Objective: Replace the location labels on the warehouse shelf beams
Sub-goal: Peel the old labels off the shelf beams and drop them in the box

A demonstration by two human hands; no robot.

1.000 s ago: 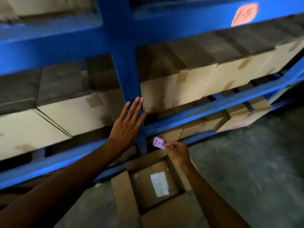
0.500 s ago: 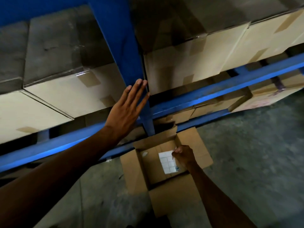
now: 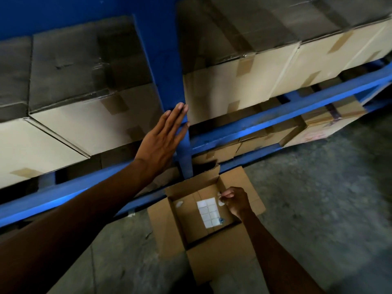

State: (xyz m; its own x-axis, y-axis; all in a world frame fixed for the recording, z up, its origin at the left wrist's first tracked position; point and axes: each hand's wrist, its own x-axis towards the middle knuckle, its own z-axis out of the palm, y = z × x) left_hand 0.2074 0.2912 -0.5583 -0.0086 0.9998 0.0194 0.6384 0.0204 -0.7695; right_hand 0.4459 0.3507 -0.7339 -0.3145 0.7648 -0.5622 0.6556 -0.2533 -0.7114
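At lower centre, a small pale scrap [image 3: 220,199] is pinched by the right hand [image 3: 238,201] over the open carton [image 3: 161,228]; the left hand [image 3: 163,139], flat and empty, rests on the blue upright [image 3: 161,66]. No fresh label is seen on the beams [image 3: 275,122]; most work seemingly remains.

A: Label sheet [image 3: 209,213]?
B: White, gridded into small squares, flat on the floor of the open box [image 3: 244,183], near its right wall.
A: Shelf beams [image 3: 275,122]?
B: Blue, horizontal, no label visible on them.
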